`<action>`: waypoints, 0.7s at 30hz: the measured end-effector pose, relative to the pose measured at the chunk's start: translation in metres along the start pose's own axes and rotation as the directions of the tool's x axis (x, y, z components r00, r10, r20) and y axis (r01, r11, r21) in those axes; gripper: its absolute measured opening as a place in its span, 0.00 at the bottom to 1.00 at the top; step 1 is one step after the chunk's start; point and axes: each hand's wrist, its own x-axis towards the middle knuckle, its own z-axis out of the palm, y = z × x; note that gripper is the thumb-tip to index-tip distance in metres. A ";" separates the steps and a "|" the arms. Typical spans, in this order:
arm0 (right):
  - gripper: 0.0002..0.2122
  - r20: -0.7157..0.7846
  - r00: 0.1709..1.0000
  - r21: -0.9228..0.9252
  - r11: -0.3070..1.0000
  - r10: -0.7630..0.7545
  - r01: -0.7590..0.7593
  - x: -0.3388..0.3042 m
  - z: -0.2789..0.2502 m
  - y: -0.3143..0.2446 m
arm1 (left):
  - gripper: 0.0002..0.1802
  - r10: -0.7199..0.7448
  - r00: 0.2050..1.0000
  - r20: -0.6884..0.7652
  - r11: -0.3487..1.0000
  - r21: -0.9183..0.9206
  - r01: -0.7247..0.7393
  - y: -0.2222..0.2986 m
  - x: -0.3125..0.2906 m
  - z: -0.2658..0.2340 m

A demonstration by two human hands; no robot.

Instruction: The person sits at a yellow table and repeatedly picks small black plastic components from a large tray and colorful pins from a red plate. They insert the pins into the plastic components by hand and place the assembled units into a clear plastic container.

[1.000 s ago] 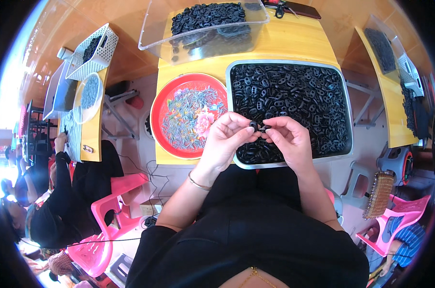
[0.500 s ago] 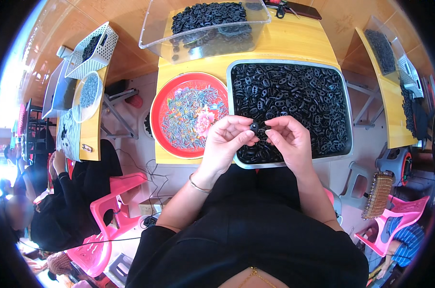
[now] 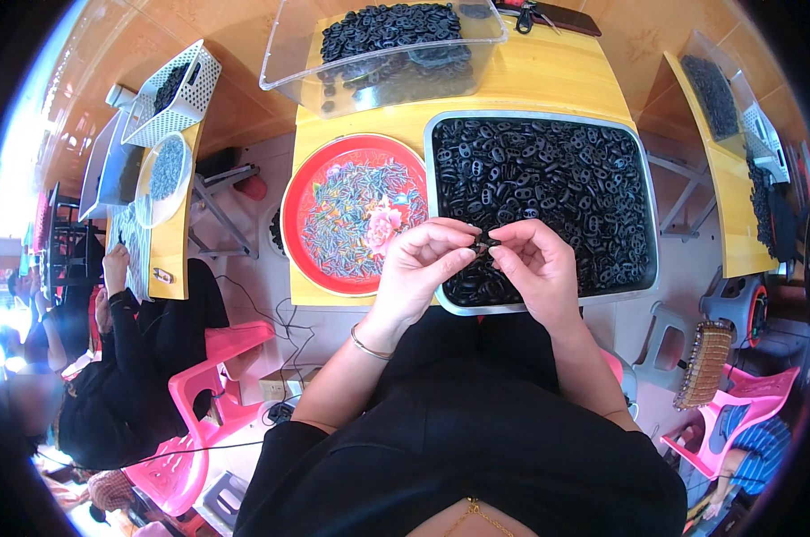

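My left hand (image 3: 421, 267) and my right hand (image 3: 541, 268) meet over the near left part of a metal tray (image 3: 653, 224). Thumb and fingers of each are pinched, and a small black plastic piece (image 3: 485, 240) sits between the two sets of fingertips. Its outline is mostly covered by the fingers, and any smaller part with it is too small to make out. The tray is heaped with black oval plastic pieces (image 3: 548, 179), many with two holes. Left of it lies a round red dish (image 3: 295, 255) strewn with small slim grey metal pieces (image 3: 333, 228), apparently springs.
A clear plastic bin (image 3: 288, 76) of black pieces stands at the back of the yellow table (image 3: 566, 76). Scissors (image 3: 525, 16) lie behind it. To the left, a person in black (image 3: 110, 385) works at a side table beside a pink chair (image 3: 190, 403).
My hands have drawn closer, so their fingertips now meet around the black piece. The person at the left has raised a hand toward the side table.
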 end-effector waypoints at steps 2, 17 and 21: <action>0.07 -0.013 1.000 -0.030 0.999 -0.016 0.016 0.000 0.000 0.001 | 0.11 0.004 1.000 0.005 1.000 0.001 -0.004 0.000 0.000 0.000; 0.07 -0.031 0.999 -0.128 0.992 -0.019 0.015 0.004 0.001 0.001 | 0.14 -0.006 0.999 -0.034 0.997 0.080 0.009 0.004 0.000 0.000; 0.07 -0.019 1.000 -0.121 0.993 -0.013 0.010 0.004 0.002 -0.001 | 0.13 -0.008 1.000 -0.019 0.995 0.103 0.010 0.005 -0.002 -0.001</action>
